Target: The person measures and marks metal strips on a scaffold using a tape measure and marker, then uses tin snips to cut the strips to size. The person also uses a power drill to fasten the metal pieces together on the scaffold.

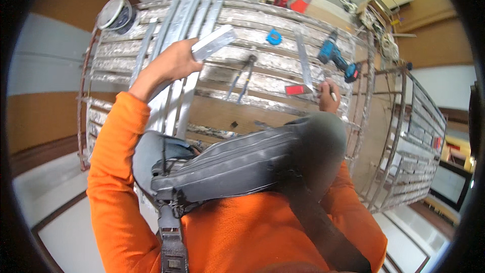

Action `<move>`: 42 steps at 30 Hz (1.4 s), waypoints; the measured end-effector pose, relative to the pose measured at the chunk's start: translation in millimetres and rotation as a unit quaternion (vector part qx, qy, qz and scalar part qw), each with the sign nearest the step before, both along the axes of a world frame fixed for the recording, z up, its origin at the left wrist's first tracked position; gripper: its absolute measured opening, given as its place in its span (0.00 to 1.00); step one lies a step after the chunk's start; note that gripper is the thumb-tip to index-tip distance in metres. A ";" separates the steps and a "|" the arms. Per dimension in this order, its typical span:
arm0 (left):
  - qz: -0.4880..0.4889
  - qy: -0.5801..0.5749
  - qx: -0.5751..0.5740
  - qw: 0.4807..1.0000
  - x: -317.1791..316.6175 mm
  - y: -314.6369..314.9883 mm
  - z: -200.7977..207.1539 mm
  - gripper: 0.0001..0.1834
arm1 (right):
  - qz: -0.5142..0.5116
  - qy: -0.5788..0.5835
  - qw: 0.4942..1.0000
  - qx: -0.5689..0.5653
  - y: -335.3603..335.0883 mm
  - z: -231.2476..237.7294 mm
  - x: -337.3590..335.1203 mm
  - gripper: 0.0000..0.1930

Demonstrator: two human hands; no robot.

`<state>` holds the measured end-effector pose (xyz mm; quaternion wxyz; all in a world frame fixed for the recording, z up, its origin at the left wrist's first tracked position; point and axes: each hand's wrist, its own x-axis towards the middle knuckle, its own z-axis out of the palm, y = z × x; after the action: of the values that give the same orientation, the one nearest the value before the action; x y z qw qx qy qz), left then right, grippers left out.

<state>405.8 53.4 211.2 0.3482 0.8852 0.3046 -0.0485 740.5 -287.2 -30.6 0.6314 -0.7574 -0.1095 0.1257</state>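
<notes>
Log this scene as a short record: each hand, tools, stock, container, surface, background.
Left hand: grips a short silvery metal piece
Right hand: holds a slim pale object, kind unclear
Tools: blue tape measure, blue drill, two-handled hand tool
Stock: long metal strips, on the left
Container: bucket, far left
Surface: white-stained slatted platform
Background: orange traffic cone

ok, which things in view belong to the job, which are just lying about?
Likely job:
short metal profile (left hand)
white pen-like item (right hand)
red-handled square
long metal profiles
blue tape measure
pliers-like tool
cordless drill

Apparently lying about:
bucket
orange traffic cone
</notes>
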 end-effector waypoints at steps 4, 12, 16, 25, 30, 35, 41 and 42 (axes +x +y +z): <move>0.014 -0.007 0.049 0.999 -0.4 2.5 7.7 0.21 | 0.187 -0.039 0.982 -0.003 52.3 117.8 -10.7 0.12; -0.012 -0.031 0.297 0.954 13.2 13.1 -8.9 0.15 | 0.394 -0.406 0.825 -0.010 167.9 288.3 -35.5 0.11; -0.001 -0.069 0.334 0.940 17.6 9.8 -4.0 0.13 | 0.434 -0.386 0.812 -0.047 216.6 321.3 -51.8 0.11; 0.005 -0.153 0.355 0.922 20.3 -4.2 10.5 0.36 | 0.437 0.128 0.889 0.033 238.4 278.1 -67.4 0.23; 0.001 -0.168 0.398 0.902 15.3 -4.6 16.1 0.35 | 0.465 0.221 0.856 0.048 237.4 281.0 -70.5 0.25; -0.031 -0.193 0.457 0.868 13.6 -9.9 32.7 0.36 | 0.493 0.283 0.822 0.035 235.4 285.8 -73.3 0.25; -0.038 -0.216 0.511 0.831 10.6 -8.3 40.4 0.37 | 0.566 0.288 0.766 0.100 229.3 289.9 -83.1 0.25; -0.038 -0.216 0.515 0.829 10.1 -8.5 42.3 0.36 | 0.570 0.281 0.764 0.113 229.3 288.6 -84.9 0.25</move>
<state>415.9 44.9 253.5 -0.1030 0.9350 0.1691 0.2943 655.6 -57.9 258.0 0.5271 -0.4099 -0.3521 0.6559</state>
